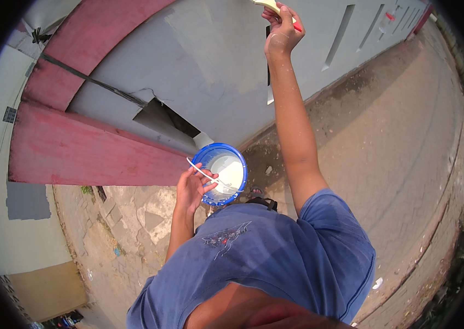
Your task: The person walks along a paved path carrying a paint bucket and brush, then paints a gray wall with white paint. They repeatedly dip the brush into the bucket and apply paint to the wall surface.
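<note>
My left hand (pixel 191 189) is hooked by its fingers round the thin white handle of a blue bucket (pixel 244 172). White paint (pixel 227 171) fills part of the bucket, and its inner wall is smeared with it. High up against the wall, my right hand (pixel 283 37) grips what looks like a paintbrush (pixel 268 5), with a cream front part and a red end showing below my fingers. The brush's tip is cut off by the top of the picture. A paler patch of paint (pixel 204 41) lies on the grey wall (pixel 155 60) left of the brush.
A pink pillar (pixel 89 148) juts out at the left, next to a dark opening (pixel 169 118) low in the wall. Cables (pixel 100 83) run across the pillar. Narrow slots (pixel 339 35) cut the wall at right. Paved ground (pixel 385 137) stretches along it.
</note>
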Motion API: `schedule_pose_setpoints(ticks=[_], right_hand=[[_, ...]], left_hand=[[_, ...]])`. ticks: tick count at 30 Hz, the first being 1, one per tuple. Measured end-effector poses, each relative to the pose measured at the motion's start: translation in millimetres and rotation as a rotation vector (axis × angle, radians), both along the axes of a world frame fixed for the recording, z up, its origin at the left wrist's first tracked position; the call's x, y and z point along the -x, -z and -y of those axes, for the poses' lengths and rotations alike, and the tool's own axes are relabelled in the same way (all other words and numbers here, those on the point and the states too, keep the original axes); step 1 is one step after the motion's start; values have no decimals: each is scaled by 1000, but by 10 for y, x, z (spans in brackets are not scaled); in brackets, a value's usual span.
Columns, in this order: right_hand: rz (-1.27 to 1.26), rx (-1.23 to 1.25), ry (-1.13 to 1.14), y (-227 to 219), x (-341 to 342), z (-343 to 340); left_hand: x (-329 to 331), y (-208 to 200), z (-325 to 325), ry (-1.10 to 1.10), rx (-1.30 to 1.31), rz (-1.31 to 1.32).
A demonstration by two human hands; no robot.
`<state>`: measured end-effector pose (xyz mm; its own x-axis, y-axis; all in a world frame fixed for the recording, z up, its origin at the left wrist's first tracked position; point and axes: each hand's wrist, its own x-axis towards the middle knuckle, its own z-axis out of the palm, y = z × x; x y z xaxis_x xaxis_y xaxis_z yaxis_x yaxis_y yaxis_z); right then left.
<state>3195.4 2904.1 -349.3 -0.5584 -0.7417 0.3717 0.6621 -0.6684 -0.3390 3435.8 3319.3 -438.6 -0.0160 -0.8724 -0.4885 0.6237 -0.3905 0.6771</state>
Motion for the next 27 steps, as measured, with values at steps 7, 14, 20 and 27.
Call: schedule_pose_setpoints(ticks=[7,14,20,27], right_hand=[[-86,-102,-9,-56,149,182],[-151,-129,4,-485,81,-196],[-206,-368,23,-608,-17,-734],[-265,-132,16,-709,-245,-807]], left_hand=[[17,-11,1,-1,4,-2],[-12,54,-55,-25,40,-22],[-24,65,-75,-37,42,-14],[1,20,-80,-47,24,12]])
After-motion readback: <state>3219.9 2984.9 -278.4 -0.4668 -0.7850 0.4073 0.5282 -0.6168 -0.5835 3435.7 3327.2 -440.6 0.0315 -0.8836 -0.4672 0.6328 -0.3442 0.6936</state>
